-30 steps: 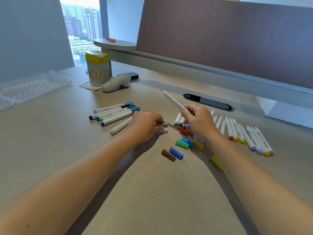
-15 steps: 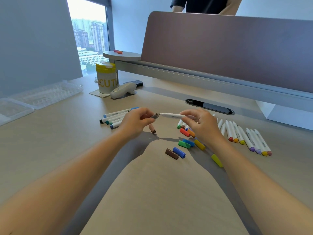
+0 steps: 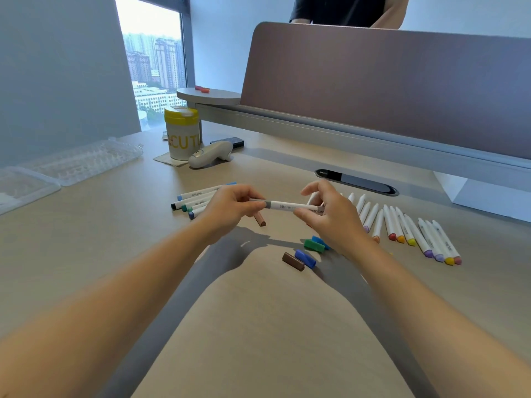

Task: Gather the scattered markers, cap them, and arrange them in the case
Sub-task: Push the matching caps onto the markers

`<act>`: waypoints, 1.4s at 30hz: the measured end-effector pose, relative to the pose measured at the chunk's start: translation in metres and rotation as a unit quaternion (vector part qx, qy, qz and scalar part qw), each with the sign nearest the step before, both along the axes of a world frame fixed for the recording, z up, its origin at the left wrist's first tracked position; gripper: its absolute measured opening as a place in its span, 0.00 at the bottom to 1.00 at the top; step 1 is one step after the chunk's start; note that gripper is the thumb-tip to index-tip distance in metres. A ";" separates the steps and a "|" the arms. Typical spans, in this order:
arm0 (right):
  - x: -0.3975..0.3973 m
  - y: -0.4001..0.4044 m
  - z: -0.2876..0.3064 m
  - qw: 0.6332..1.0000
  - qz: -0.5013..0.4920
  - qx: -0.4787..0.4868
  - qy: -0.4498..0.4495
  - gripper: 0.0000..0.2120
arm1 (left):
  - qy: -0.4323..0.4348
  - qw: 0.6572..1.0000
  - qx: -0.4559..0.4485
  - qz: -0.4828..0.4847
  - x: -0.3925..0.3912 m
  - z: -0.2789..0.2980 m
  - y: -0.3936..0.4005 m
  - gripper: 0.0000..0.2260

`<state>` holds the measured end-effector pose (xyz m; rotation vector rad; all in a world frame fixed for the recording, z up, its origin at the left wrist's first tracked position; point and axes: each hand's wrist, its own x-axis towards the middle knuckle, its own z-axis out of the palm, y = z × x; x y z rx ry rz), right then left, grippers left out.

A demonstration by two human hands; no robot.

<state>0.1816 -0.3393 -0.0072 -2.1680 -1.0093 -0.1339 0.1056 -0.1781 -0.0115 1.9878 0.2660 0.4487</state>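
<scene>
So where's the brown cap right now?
In the head view, the brown cap lies on the desk just right of centre, touching a blue cap, below the right hand.

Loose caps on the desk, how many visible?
4: a brown cap and a blue cap side by side nearest the camera, a green cap and a second blue cap beside the right hand. More may hide under that hand.

Pale wood desk (image 3: 86, 239) below; mauve divider panel (image 3: 388, 81) upper right; daylit window (image 3: 155, 58) upper left, towers beyond.
</scene>
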 end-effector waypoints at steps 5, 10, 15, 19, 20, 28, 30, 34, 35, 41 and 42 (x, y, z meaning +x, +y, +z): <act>-0.002 0.005 0.002 1.000 0.001 0.025 0.016 0.13 | -0.008 1.000 -0.008 0.013 0.001 -0.002 0.000 0.06; -0.002 0.010 0.005 0.998 0.005 0.043 0.039 0.08 | -0.012 0.993 -0.117 0.018 0.002 0.004 0.005 0.06; -0.006 0.016 0.002 0.992 -0.001 0.086 0.096 0.07 | -0.022 0.945 -0.326 0.009 0.000 0.005 0.002 0.07; -0.009 0.023 -0.005 0.985 0.007 0.090 0.146 0.05 | -0.036 0.927 -0.374 0.019 0.003 0.000 -0.002 0.06; -0.008 0.024 -0.005 0.982 0.010 0.092 0.165 0.05 | -0.037 0.927 -0.373 0.023 0.004 0.000 -0.001 0.06; 0.031 0.012 -0.016 0.986 -0.114 0.045 0.111 0.15 | -0.036 0.960 -0.261 0.091 0.018 -0.002 0.016 0.12; 0.044 0.013 -0.023 0.986 -0.147 -0.036 0.069 0.17 | -0.028 0.982 -0.157 0.102 0.023 -0.004 0.019 0.15; 0.060 0.021 -0.028 0.965 -0.169 -0.199 -0.008 0.20 | 0.011 0.996 0.027 0.080 0.033 -0.012 0.027 0.09; 0.062 0.024 -0.028 0.961 -0.164 -0.223 -0.012 0.20 | 0.031 0.994 0.068 0.075 0.036 -0.015 0.029 0.07; 0.065 0.038 -0.028 0.960 -0.125 -0.247 -0.046 0.14 | 0.125 0.939 0.311 0.079 0.052 -0.031 0.041 0.13; 0.064 0.040 -0.027 0.964 -0.120 -0.231 -0.046 0.13 | 0.127 0.927 0.342 0.086 0.054 -0.032 0.042 0.13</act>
